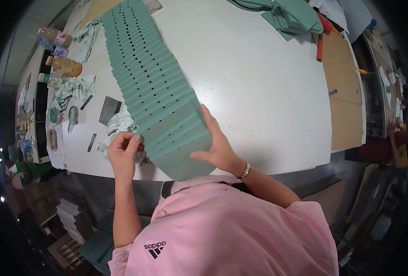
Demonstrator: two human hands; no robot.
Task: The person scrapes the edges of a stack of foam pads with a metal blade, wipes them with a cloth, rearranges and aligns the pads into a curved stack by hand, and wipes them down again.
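A long row of overlapping green sheets (139, 69), dotted with lines of dark holes, runs from the far left of the table down to its near edge. At its near end, my right hand (217, 149) is open, thumb spread over the nearest sheet and fingers along the right edge. My left hand (125, 148) is closed in a pinch beside the left edge of the row. A bit of something red shows by its fingertips, too small to name. Just behind that hand lies a crumpled white-and-green cloth (121, 122).
Bottles (66, 66), more cloths (77, 87), tape rolls (53, 139) and a dark grey rectangular block (110, 110) are on the left side of the white table (263, 101). More green pieces (296, 18) are piled at the far right, next to a red-handled tool (319, 48).
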